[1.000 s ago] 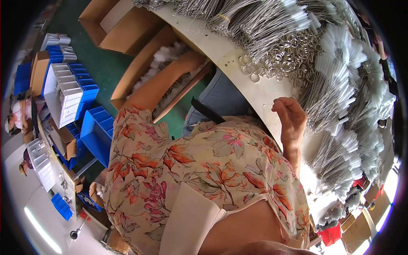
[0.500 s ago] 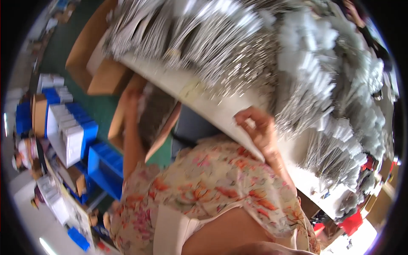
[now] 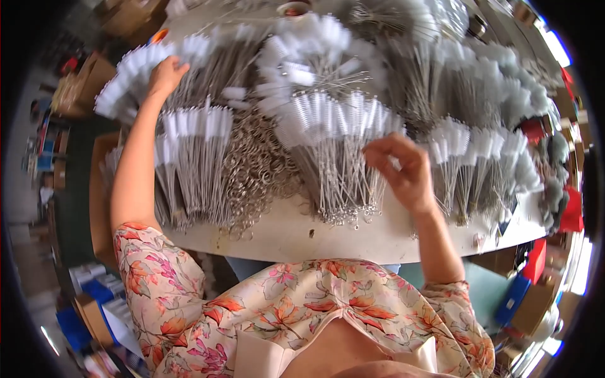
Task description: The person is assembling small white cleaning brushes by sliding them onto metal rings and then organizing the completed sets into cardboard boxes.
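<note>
Bundles of wire-handled cleaning brushes with white bristle heads cover the worktable (image 3: 277,236). My left hand (image 3: 167,75) reaches to the far left, fingers curled among the bristle heads of the far-left brushes (image 3: 132,75); what they grip is hidden. My right hand (image 3: 403,170) is raised at the right side of the middle brush bundle (image 3: 337,151), thumb and fingers bent into a pinch. Anything between those fingertips is too small to make out. Between the left brush bundle (image 3: 195,157) and the middle one lies a heap of small metal rings (image 3: 255,167).
More brush bundles (image 3: 466,164) lie to the right, with clear plastic bags (image 3: 450,22) behind. A cardboard box (image 3: 104,201) stands beside the table's left edge. On the right are a red object (image 3: 535,261) and a blue bin (image 3: 513,299).
My left hand has left the cardboard box beside the table and now reaches over the far-left brushes. The view has swung round to face the table. My right hand keeps its pinched shape.
</note>
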The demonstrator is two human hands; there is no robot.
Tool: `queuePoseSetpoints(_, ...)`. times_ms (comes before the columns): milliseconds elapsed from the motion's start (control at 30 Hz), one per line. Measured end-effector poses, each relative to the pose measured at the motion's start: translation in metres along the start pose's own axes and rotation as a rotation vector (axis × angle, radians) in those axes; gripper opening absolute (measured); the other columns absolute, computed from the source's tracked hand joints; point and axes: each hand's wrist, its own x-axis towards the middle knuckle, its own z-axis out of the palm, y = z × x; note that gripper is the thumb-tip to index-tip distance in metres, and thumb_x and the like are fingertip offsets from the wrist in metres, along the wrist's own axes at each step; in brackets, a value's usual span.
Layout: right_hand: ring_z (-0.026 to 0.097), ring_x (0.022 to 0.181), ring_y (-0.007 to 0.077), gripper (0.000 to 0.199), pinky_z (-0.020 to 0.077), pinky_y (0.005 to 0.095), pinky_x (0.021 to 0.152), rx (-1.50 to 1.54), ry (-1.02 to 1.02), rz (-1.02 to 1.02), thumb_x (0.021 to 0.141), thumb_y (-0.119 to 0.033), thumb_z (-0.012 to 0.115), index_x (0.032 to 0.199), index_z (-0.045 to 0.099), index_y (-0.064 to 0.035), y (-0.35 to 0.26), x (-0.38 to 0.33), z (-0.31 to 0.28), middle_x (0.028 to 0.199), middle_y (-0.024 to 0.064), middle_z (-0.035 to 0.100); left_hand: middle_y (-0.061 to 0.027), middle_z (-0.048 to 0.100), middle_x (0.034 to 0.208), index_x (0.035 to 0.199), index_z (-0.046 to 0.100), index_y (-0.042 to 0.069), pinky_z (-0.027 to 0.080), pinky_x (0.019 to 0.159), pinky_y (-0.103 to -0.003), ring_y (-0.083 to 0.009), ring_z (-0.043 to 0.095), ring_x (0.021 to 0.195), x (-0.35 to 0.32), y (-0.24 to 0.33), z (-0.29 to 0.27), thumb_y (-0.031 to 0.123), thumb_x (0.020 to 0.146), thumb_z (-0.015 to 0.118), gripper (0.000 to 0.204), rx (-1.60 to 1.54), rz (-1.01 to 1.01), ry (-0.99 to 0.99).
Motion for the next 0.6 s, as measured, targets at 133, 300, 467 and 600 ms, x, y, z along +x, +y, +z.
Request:
queuePoseSetpoints(133, 0.059, 0.071, 0.0121, 0.014, 0.0472, 0.0259, 0.063, -0.214, 0.079, 0.049, 0.082, -0.010, 0.059, 0.092, 0.065, -0.0029, 0.024, 0.048, -0.051, 0.079, 0.0071, 0.064, -0.0131, 0.064, 0.090, 0.092, 0.061, 0.008, 0.047, 0.074, -0.039, -0.0309, 0.061, 0.085, 0.014, 0.022, 0.027, 0.030, 0.078, 0.063, 0.026, 0.156, -0.035, -0.153)
queuePoseSetpoints(300, 0.059, 0.063, 0.0135, 0.024, 0.0473, 0.0279, 0.061, -0.462, 0.077, 0.133, 0.077, -0.026, 0.064, 0.090, 0.067, -0.0059, 0.070, 0.150, -0.069, 0.071, 0.0067, 0.063, -0.0116, 0.064, 0.081, 0.083, 0.062, 0.007, 0.046, 0.069, -0.040, -0.0313, 0.060, 0.079, 0.012, 0.031, 0.020, 0.028, 0.078, 0.061, 0.021, -0.064, -0.158, -0.075)
queuePoseSetpoints(467, 0.052, 0.056, 0.0097, 0.026, 0.0422, 0.0245, 0.054, -0.365, 0.009, 0.412, 0.075, -0.028, 0.068, 0.086, 0.067, -0.0047, 0.106, 0.206, -0.030, 0.065, 0.0031, 0.059, -0.0023, 0.064, 0.065, 0.075, 0.066, 0.008, 0.044, 0.050, -0.026, -0.0102, 0.059, 0.055, 0.011, 0.016, 0.012, 0.023, 0.076, 0.060, 0.015, -0.249, -0.323, -0.217)
queuePoseSetpoints(600, 0.050, 0.055, 0.0081, 0.023, 0.0408, 0.0239, 0.052, -0.239, 0.097, 0.403, 0.072, -0.026, 0.068, 0.084, 0.068, -0.0063, 0.121, 0.214, -0.019, 0.063, 0.0016, 0.057, -0.0028, 0.065, 0.067, 0.077, 0.065, 0.008, 0.044, 0.048, -0.024, -0.0099, 0.061, 0.058, 0.023, -0.011, 0.008, 0.021, 0.076, 0.059, 0.015, -0.314, -0.367, -0.213)
